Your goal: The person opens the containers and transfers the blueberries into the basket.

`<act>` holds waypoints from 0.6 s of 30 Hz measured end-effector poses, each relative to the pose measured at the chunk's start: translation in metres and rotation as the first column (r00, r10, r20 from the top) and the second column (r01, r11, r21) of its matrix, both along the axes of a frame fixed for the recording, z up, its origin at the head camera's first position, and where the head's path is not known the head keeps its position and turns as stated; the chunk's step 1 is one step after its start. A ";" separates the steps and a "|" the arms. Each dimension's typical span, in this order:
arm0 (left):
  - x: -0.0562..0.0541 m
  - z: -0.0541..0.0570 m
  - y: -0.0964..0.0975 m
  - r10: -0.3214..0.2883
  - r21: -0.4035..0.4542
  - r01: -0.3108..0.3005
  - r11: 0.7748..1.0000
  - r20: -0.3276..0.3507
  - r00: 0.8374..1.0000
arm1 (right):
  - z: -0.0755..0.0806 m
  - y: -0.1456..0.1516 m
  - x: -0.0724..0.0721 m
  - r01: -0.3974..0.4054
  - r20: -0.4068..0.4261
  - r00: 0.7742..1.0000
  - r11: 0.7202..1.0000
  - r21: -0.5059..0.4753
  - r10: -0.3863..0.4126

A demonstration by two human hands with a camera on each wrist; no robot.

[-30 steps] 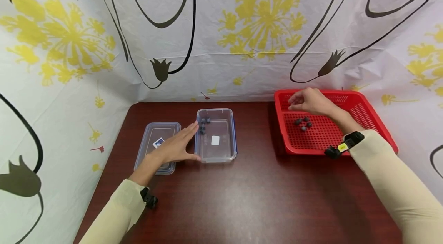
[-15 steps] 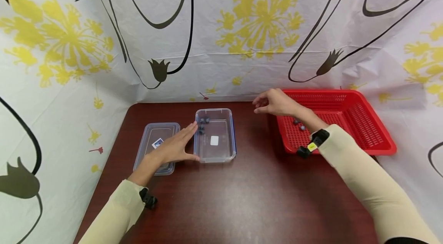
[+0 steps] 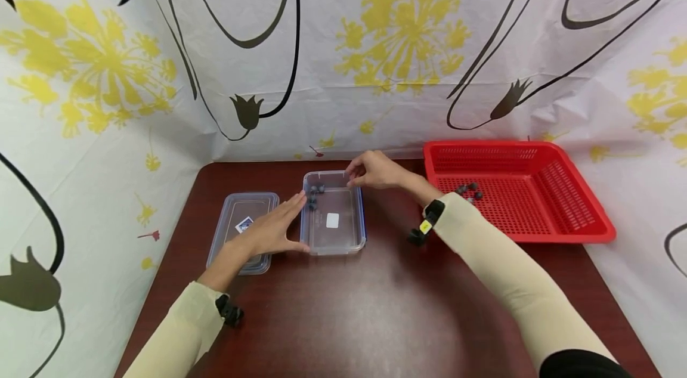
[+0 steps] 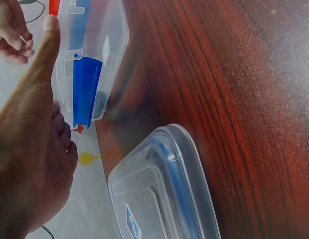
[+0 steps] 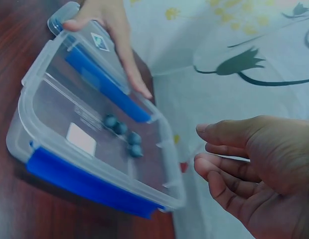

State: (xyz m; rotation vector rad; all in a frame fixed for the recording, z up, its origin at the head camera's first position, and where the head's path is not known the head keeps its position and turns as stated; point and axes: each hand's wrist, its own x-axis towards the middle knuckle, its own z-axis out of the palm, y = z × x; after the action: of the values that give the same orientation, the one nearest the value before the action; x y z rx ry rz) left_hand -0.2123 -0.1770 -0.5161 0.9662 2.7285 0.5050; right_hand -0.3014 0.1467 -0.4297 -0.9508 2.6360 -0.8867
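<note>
A clear plastic box (image 3: 346,205) with blue side clips stands uncovered on the table. Several small dark blue-grey balls, which look like blueberries (image 5: 134,144), lie along its left side. My left hand (image 3: 274,229) rests at the box's left wall, thumb and fingers spread straight. Over the box's back right corner hovers my right hand (image 3: 376,170). Its fingers (image 5: 229,167) are loosely curled, with a gap to the thumb, and nothing shows between them. More blueberries (image 3: 473,186) lie in a red perforated basket (image 3: 537,211) on the right.
Under my left forearm and hand, a clear lid (image 3: 251,204) with a diamond sticker lies left of the box. A patterned white cloth (image 3: 322,98) hangs behind and beside the dark wooden table (image 3: 333,306).
My right hand has moved left, from above the red basket to the back right corner of the clear box. The left hand has stayed at the box's left wall.
</note>
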 end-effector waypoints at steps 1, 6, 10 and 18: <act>0.000 0.000 0.000 0.001 0.000 -0.001 1.000 0.004 1.000 | -0.005 -0.005 -0.001 0.000 0.009 1.000 1.000 0.006 0.000; 0.000 -0.002 -0.001 0.002 0.001 -0.002 1.000 0.004 1.000 | -0.027 -0.030 -0.001 0.002 0.049 0.999 0.999 0.047 -0.004; 0.000 -0.001 -0.001 0.002 0.009 -0.002 1.000 0.000 1.000 | -0.041 -0.047 -0.002 -0.014 0.071 0.997 0.997 0.074 0.008; 0.001 0.002 -0.001 -0.005 0.006 0.005 1.000 0.000 1.000 | -0.066 -0.069 -0.002 -0.011 0.160 0.987 0.997 0.071 -0.001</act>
State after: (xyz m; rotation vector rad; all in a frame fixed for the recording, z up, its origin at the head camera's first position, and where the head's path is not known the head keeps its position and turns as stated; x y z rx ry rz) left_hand -0.2113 -0.1776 -0.5145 0.9739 2.7259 0.5129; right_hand -0.3035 0.0781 -0.4957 -0.8320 2.5105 -0.8247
